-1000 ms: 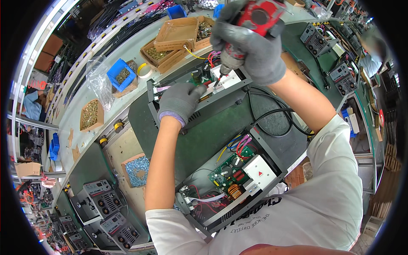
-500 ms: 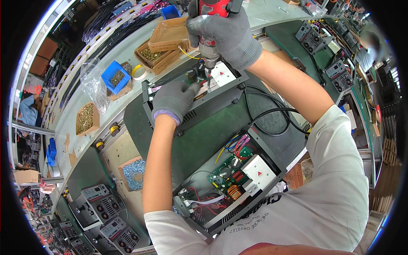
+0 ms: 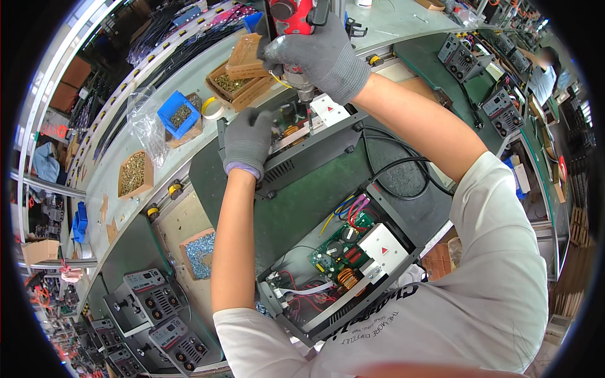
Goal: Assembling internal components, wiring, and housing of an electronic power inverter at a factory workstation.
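Green work surface (image 3: 302,214) bears two open-topped dark grey cases: a near case (image 3: 396,217) against the person's shirt, and a far case (image 3: 309,159) beyond it. At the far case's left end is the grey-gloved left hand (image 3: 249,138), fingers curled; whether it holds anything cannot be told. The grey-gloved right hand (image 3: 315,60) grips a red power driver (image 3: 293,17) above that case, its slim bit (image 3: 310,117) pointing down beside a white block (image 3: 331,111).
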### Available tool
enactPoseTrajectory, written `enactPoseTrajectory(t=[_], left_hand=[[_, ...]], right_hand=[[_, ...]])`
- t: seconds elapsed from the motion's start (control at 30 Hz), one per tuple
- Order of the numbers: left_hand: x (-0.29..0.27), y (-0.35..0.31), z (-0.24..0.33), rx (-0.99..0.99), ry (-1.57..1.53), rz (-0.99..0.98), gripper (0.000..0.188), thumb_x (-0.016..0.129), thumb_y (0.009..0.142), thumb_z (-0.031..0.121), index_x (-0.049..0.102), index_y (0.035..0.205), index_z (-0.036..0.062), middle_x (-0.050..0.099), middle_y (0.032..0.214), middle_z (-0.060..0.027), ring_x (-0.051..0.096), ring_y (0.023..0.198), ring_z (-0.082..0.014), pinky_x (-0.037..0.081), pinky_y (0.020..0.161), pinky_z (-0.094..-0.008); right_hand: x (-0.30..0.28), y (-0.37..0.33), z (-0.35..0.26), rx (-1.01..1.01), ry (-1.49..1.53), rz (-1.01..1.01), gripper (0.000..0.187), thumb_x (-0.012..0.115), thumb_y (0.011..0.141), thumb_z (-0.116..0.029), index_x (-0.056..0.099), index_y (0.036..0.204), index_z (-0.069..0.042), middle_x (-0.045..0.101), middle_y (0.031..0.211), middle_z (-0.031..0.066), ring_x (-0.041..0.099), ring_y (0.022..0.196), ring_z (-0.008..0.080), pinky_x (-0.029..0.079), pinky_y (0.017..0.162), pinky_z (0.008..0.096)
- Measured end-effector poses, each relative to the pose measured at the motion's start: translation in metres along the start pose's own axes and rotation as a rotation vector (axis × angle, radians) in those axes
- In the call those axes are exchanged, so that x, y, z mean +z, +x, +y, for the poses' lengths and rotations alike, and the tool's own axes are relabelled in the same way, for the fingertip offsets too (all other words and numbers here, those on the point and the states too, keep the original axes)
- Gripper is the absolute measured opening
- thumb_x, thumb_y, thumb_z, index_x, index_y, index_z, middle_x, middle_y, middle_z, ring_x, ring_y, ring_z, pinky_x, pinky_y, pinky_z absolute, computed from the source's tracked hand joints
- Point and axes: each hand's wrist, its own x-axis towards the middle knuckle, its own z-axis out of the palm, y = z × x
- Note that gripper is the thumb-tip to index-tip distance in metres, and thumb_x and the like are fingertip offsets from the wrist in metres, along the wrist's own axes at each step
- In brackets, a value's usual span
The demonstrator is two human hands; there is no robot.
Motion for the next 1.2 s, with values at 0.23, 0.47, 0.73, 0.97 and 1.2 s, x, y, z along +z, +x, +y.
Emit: enactPoseTrajectory(t=[0.23, 0.47, 0.73, 0.97, 1.2], left_hand=[[-0.004, 0.001, 0.010, -0.362, -0.994, -0.024, 0.042, 0.043, 0.094, -0.005, 0.055, 0.134, -0.0079, 0.061, 0.132, -0.0212, 0.065, 0.111, -0.0285, 0.058, 0.095, -0.0303], [0.000, -0.051, 0.043, -0.469, -1.278, -0.045, 0.033, 0.052, 0.106, 0.010, 0.055, 0.134, -0.0059, 0.066, 0.120, -0.0141, 0.065, 0.101, -0.0195, 0.060, 0.087, -0.0203], [-0.007, -0.079, 0.005, -0.426, -1.469, -0.281, 0.040, 0.071, 0.097, 0.034, 0.062, 0.122, 0.0036, 0.060, 0.091, -0.0034, 0.051, 0.070, -0.0084, 0.040, 0.051, -0.0147], [0.005, -0.086, 0.016, -0.229, -1.349, -0.267, 0.042, 0.067, 0.100, 0.026, 0.058, 0.130, -0.0021, 0.063, 0.103, -0.0073, 0.055, 0.079, -0.0108, 0.047, 0.063, -0.0194], [0.008, -0.084, 0.005, -0.276, -1.531, -0.368, 0.036, 0.066, 0.101, 0.024, 0.057, 0.127, 0.0018, 0.063, 0.103, -0.0097, 0.057, 0.083, -0.0133, 0.046, 0.062, -0.0215]], right_hand=[[0.004, 0.006, 0.004, 0.102, 0.132, 0.082, 0.024, 0.077, 0.066, -0.023, 0.068, 0.079, -0.005, 0.065, 0.066, 0.0072, 0.065, 0.063, 0.0180, 0.055, 0.062, 0.0340], [0.007, 0.013, 0.009, 0.197, 0.190, 0.262, 0.030, 0.082, 0.070, -0.020, 0.069, 0.092, -0.003, 0.070, 0.079, 0.0082, 0.069, 0.080, 0.0166, 0.056, 0.077, 0.0338], [-0.027, -0.016, -0.103, 0.339, 0.615, 0.271, 0.013, 0.065, 0.090, -0.012, 0.062, 0.097, -0.002, 0.068, 0.078, 0.0110, 0.064, 0.063, 0.0175, 0.052, 0.057, 0.0322], [-0.033, -0.043, -0.101, -0.019, 0.748, 0.431, 0.016, 0.059, 0.093, -0.019, 0.061, 0.094, -0.003, 0.067, 0.082, 0.0104, 0.065, 0.072, 0.0180, 0.053, 0.066, 0.0323], [-0.044, -0.049, -0.071, -0.029, 0.873, 0.379, 0.022, 0.057, 0.093, -0.024, 0.059, 0.101, -0.003, 0.066, 0.084, 0.0101, 0.063, 0.075, 0.0190, 0.052, 0.068, 0.0353]])
